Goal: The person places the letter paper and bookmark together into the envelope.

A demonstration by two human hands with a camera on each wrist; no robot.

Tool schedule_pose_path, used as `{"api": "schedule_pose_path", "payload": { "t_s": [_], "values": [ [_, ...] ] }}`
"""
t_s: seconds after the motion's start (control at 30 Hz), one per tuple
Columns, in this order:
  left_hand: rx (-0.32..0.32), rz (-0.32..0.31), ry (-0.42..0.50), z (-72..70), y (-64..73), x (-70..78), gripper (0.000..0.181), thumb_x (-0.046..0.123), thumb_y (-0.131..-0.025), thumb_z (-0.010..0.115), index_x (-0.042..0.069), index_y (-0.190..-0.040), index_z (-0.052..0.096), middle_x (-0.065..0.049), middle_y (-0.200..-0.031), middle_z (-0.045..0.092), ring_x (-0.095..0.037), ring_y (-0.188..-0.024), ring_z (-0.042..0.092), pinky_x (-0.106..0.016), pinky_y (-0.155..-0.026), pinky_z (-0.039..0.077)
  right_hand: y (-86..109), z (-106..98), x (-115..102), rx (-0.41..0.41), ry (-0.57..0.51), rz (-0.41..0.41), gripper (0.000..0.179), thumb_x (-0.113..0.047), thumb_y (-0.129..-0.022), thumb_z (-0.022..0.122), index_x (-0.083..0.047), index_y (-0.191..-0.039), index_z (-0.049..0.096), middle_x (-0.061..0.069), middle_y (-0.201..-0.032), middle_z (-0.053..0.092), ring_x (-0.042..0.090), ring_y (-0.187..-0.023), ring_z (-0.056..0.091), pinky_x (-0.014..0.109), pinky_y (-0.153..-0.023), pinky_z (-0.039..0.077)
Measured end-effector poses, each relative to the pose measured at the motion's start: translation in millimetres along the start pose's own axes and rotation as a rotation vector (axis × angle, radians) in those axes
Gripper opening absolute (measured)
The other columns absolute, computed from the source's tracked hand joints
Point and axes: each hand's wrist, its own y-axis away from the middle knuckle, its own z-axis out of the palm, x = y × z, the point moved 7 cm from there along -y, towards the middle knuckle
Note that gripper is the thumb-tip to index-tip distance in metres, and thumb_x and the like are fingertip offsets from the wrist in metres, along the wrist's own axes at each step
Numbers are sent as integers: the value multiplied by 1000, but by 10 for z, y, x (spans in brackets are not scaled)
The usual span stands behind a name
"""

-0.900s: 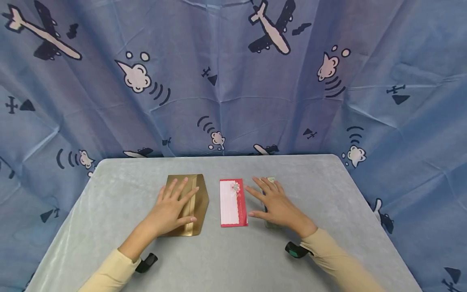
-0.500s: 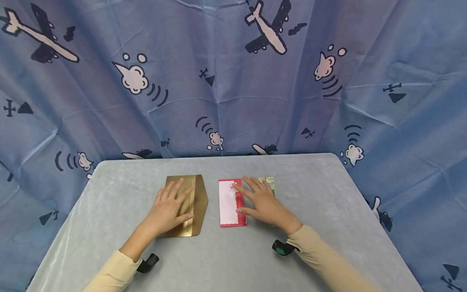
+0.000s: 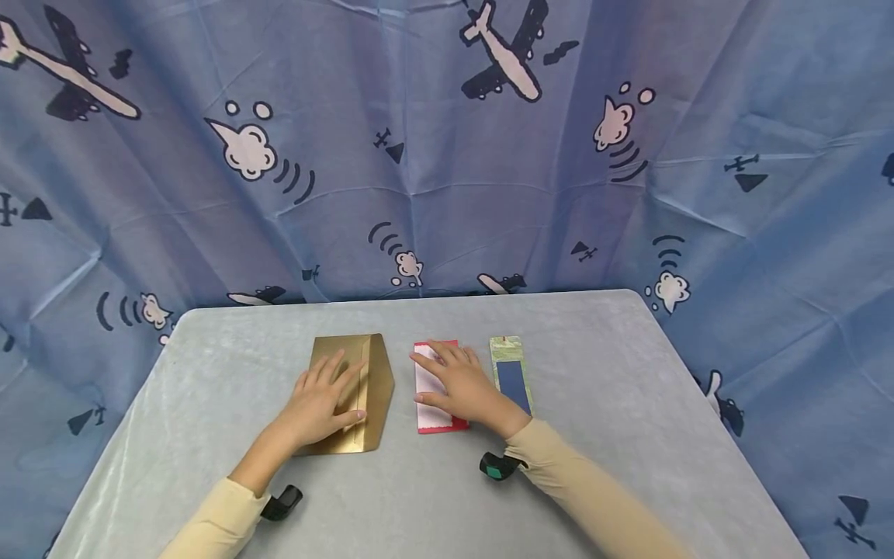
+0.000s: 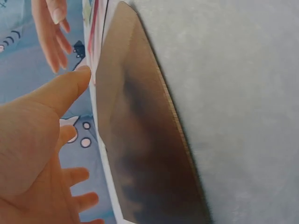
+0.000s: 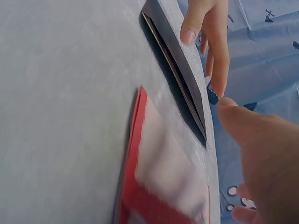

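Observation:
My left hand [image 3: 317, 404], fingers spread, hovers over a gold envelope [image 3: 381, 388] whose flap points right. A gap shows between that hand and the envelope [image 4: 145, 140] in the left wrist view. Above a red-and-white card [image 3: 431, 416] in the middle, my right hand [image 3: 464, 388] is held with its fingers apart and hides much of the card. The right wrist view shows the card [image 5: 161, 163] below the hand, not touched. To the right lies a narrow green card with a dark blue panel [image 3: 512, 379], its lower end partly behind my right wrist.
All three paper things lie in a row on a table with a grey-white cover [image 3: 594, 365]. Behind its far edge hangs a blue curtain [image 3: 447, 210] printed with planes. A black wrist camera [image 3: 282, 503] sits under my left wrist and another [image 3: 499, 466] under my right.
My right hand has moved left from over the green card to over the red-and-white card, uncovering the green one. My left hand has stayed above the envelope. The head view has shifted slightly.

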Motion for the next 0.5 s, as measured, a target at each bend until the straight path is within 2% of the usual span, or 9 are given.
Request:
{"api": "schedule_pose_path", "payload": {
  "t_s": [0.5],
  "values": [
    [-27, -57, 17, 209, -18, -168, 82, 48, -85, 73, 16, -153, 39, -30, -158, 27, -57, -143, 27, -74, -107, 28, -348, 295, -217, -73, 15, 46, 70, -60, -92, 58, -30, -153, 38, 11, -159, 36, 35, -146, 35, 62, -117, 25]
  ]
}}
